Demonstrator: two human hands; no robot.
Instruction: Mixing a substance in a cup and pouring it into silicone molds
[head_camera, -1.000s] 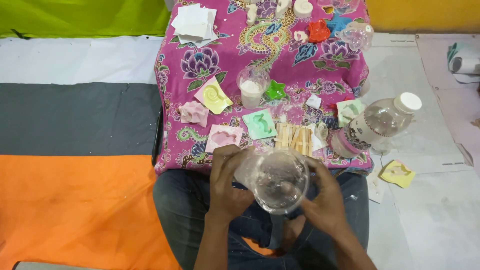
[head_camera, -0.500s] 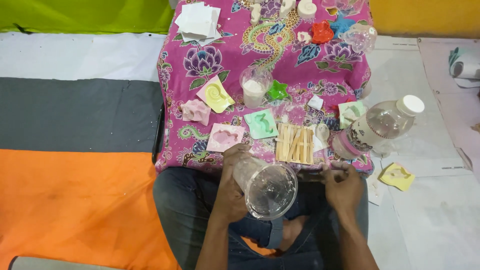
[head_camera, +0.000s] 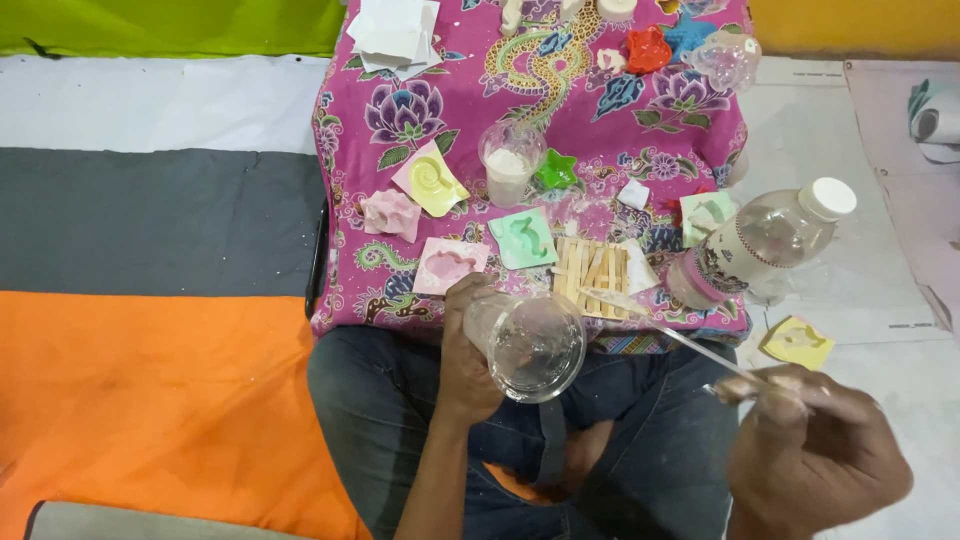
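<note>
Clear plastic, the cup (head_camera: 530, 345) sits tilted in the head view, its mouth turned toward the camera so the inside shows; it looks empty, with a faint cloudy film. The left hand (head_camera: 468, 355) wraps closed around its side, holding it over the lap just below the edge of the pink flowered cloth (head_camera: 420, 115). The right hand (head_camera: 815, 450) pinches a thin flat stick (head_camera: 665, 328), angled toward the cup's rim, its far tip over a row of wooden sticks (head_camera: 592, 272) on the cloth.
</note>
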